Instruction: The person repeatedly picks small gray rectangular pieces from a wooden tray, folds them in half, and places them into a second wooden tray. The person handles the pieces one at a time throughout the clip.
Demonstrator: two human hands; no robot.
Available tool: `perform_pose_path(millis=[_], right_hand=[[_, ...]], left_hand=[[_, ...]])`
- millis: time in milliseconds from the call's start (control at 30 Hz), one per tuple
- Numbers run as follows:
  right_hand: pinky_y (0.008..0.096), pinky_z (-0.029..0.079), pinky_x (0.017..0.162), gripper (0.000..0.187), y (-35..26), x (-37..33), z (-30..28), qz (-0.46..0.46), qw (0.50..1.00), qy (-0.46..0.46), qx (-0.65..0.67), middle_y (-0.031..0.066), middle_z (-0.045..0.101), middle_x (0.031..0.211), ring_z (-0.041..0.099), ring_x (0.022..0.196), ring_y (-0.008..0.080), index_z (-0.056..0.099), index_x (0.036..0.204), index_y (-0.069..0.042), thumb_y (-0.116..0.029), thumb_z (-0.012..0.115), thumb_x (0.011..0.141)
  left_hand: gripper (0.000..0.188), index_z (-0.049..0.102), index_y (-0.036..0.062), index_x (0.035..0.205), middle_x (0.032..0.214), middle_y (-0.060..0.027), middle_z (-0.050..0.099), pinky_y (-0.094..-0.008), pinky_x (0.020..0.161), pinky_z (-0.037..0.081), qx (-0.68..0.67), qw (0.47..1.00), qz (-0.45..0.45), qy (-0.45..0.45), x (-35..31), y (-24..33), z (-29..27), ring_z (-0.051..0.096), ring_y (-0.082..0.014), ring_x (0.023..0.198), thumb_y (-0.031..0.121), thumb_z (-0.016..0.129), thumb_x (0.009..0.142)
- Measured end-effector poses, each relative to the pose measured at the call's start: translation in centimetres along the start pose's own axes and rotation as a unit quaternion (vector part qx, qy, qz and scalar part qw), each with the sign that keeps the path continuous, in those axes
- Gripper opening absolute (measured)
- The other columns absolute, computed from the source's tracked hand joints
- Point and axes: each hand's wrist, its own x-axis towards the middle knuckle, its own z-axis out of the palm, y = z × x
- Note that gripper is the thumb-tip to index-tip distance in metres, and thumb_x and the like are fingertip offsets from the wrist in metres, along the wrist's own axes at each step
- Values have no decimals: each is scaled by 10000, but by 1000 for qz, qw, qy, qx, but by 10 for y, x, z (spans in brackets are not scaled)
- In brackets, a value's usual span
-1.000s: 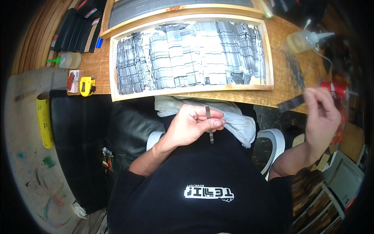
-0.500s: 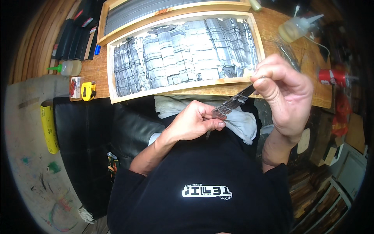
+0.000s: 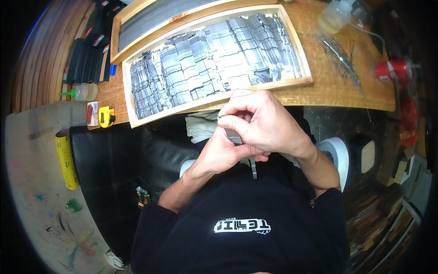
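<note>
My left hand [image 3: 222, 151] is closed in front of my chest, around a thin grey strip piece [image 3: 254, 170] whose end hangs out below the fingers. My right hand [image 3: 273, 122] overlaps it from above, thumb and forefinger pinched together. Something small and dark shows at that pinch, too little to name. Most of what lies between the hands is hidden. Just beyond them, a pale wooden frame [image 3: 196, 106] holds rows of cracked, layered silver-grey strips [image 3: 200, 61].
A second wooden frame [image 3: 116, 55] stands behind. On the table [image 3: 365, 86] are a clear squeeze bottle [image 3: 336, 19], thin dark wires [image 3: 340, 57], a red can [image 3: 391, 71], a green-tipped bottle [image 3: 86, 92] and a yellow tape measure [image 3: 106, 117]. A black seat [image 3: 109, 173] is at left.
My right hand has come left and in, from holding the strip piece's far end to lying over my left hand. The strip piece, stretched between both hands before, is now mostly covered.
</note>
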Motion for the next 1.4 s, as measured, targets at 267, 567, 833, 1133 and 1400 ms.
perform_pose_path(millis=[267,567,833,1133,1400], right_hand=[[406,542,721,349,-11,-56,-4,46,986,61,-152,172,637,1018,688,839,333,573,1105,0,-206,787,922],[335,587,744,119,17,-99,21,5,1000,7,-22,133,748,950,754,863,279,717,949,6,50,770,852],[342,610,736,161,18,-91,18,-13,999,-7,-32,140,789,937,781,845,297,755,1014,1,46,769,860],[327,622,735,208,15,-94,18,-46,998,0,-43,150,789,907,790,825,266,763,1027,18,108,758,839],[342,600,716,255,19,-91,8,-75,994,-79,-24,132,786,946,768,796,268,772,1062,-2,68,799,818]], left_hand=[[225,680,-24,1185,1038,-201,757,-385,812,640,-145,985,25,90,-20,-10,-29,767,-276,929,106,711,1005],[463,588,-17,1336,1152,-233,737,-486,911,637,-199,970,70,123,-24,-16,-33,756,-350,1042,379,499,1113],[665,457,-63,1460,1289,-324,659,-561,1041,568,-273,953,123,36,-24,-26,-27,680,-466,1183,484,248,1146],[733,373,6,1545,1384,-314,606,-553,1073,547,-357,928,109,7,-23,-28,-22,645,-447,1250,577,210,1113],[582,346,58,1577,1398,-268,617,-573,1053,560,-313,945,95,11,-16,-31,-18,662,-411,1241,439,335,1137]])
